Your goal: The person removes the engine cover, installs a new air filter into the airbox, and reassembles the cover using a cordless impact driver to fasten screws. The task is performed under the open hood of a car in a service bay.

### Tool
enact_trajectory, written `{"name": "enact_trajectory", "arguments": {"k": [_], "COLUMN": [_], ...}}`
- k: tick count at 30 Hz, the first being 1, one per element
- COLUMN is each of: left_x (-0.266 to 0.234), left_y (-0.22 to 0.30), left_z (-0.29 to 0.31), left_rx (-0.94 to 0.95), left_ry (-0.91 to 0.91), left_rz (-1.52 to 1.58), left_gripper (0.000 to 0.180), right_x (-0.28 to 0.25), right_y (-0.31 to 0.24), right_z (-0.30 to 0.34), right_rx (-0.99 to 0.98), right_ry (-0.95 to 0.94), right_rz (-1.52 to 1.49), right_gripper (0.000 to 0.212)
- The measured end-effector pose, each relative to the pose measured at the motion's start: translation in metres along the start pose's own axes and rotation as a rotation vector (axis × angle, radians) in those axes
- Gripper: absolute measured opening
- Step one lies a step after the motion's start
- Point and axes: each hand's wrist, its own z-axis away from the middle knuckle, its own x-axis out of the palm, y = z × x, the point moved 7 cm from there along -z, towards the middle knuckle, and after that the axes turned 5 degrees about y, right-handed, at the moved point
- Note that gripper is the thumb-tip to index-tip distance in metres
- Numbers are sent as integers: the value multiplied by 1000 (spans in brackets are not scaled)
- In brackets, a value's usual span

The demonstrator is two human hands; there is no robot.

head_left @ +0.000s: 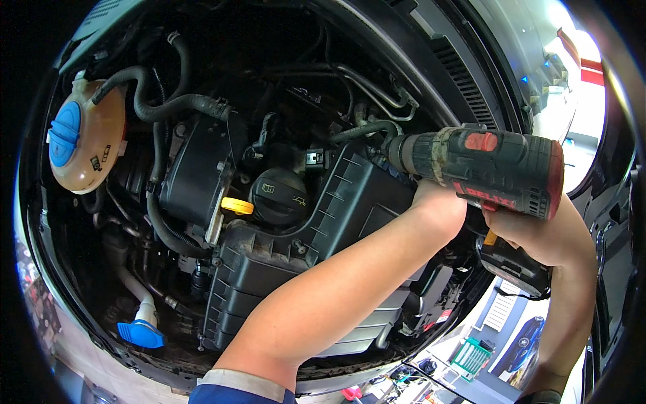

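My right hand [528, 236] is wrapped round the grip of a black and red cordless drill [498, 165]. The drill lies nearly level, its chuck pointing left toward the back edge of a black ribbed engine cover [350, 195]. My left arm reaches across that cover, and the left hand [431, 192] is bent in beneath the front of the drill. Its fingers are hidden behind the drill body and wrist, as is whatever they touch. The drill's battery [515, 266] hangs below my right hand. What the chuck's tip meets cannot be made out.
Left of the cover are a black oil filler cap [279, 195], a yellow dipstick handle [237, 206] and an orange-brown coolant tank [87, 141] with a blue cap. A blue washer-fluid cap [140, 334] sits near the front edge. Black hoses [158, 108] cross the engine bay.
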Motion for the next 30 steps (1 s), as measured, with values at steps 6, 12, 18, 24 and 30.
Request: {"name": "enact_trajectory", "arguments": {"k": [6,12,18,24,30], "left_x": [16,12,2,-6,-10], "left_y": [-6,-6,-5,-6,-7], "left_z": [-1,0,1,7,11], "left_rx": [-19,26,39,32,74], "left_ry": [153,212,185,134,-184], "left_rz": [98,-25,83,238,-26], "left_gripper": [48,39,38,37,18], "right_x": [2,5,0,-1,-23], "right_y": [-3,5,-7,4,28], "right_z": [-4,-6,4,-8,40], "right_rx": [-219,-80,-483,-16,-252], "right_ry": [72,45,98,29,221], "right_rz": [-5,-60,208,22,-17], "right_gripper": [28,24,47,30,34]}}
